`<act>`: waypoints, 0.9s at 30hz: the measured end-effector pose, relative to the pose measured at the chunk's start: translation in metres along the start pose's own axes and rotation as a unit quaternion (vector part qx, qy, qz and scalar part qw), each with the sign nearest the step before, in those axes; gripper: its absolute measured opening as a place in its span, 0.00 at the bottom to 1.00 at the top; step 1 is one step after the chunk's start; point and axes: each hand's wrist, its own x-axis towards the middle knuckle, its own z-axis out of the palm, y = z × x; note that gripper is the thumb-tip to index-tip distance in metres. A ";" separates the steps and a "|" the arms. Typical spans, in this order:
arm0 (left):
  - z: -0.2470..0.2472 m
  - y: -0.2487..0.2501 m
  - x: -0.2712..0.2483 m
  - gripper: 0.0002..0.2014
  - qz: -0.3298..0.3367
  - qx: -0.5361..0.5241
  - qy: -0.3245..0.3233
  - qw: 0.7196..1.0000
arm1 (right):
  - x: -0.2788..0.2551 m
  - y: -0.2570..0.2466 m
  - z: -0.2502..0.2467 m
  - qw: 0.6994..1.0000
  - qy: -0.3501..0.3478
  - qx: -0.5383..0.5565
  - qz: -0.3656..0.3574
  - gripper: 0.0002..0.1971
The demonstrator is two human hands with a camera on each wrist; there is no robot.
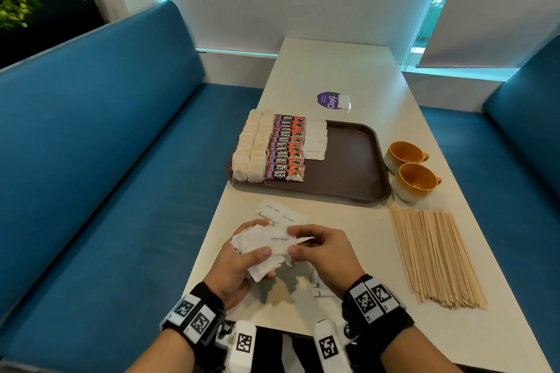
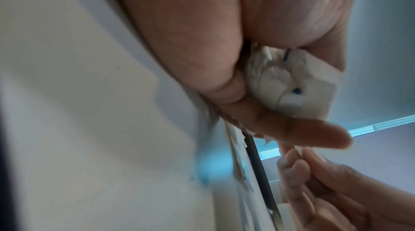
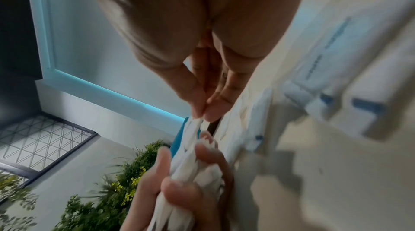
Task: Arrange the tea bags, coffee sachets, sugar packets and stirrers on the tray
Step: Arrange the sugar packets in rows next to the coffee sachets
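Several white sugar packets (image 1: 263,254) sit bunched in my left hand (image 1: 239,266), fingers and thumb curled round the bundle above the near part of the worktop (image 1: 348,76). My right hand (image 1: 321,251) pinches the end of the top packet (image 1: 283,240), the one printed "white sugar", between thumb and fingertips (image 3: 198,109); the right wrist view shows that grip pressed tight on the paper edge. Two more loose packets (image 1: 280,215) lie flat on the worktop just beyond my hands, and a few others (image 1: 321,285) lie partly hidden under my right wrist. Farther out is the brown tray (image 1: 351,160). Along its left side stand two rows of tea bags (image 1: 250,150), then a column of red coffee sachets (image 1: 286,148) touching them, then a short column of sugar packets (image 1: 315,141) filling only the far part of their strip. The right half of the tray is bare. The wooden stirrers (image 1: 436,254) lie in a loose sheaf on the worktop to my right, off the tray. Two orange cups (image 1: 409,169) stand beside the tray's right rim, and a purple round sticker (image 1: 328,101) lies beyond it.
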 end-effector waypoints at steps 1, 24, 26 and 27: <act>0.000 0.000 0.001 0.29 -0.003 -0.002 0.005 1.000 | 0.004 -0.003 -0.003 1.000 0.014 -0.001 -0.006 0.17; -0.009 0.000 0.007 0.34 -0.021 -0.025 -0.006 0.999 | 0.231 -0.070 -0.090 0.991 0.074 -0.069 0.090 0.12; -0.008 0.001 0.007 0.33 -0.023 -0.029 -0.010 0.999 | 0.236 -0.068 -0.089 0.989 0.080 -0.085 0.094 0.11; -0.008 0.001 0.007 0.32 -0.023 -0.027 -0.012 0.999 | 0.238 -0.069 -0.089 0.987 0.084 -0.101 0.092 0.11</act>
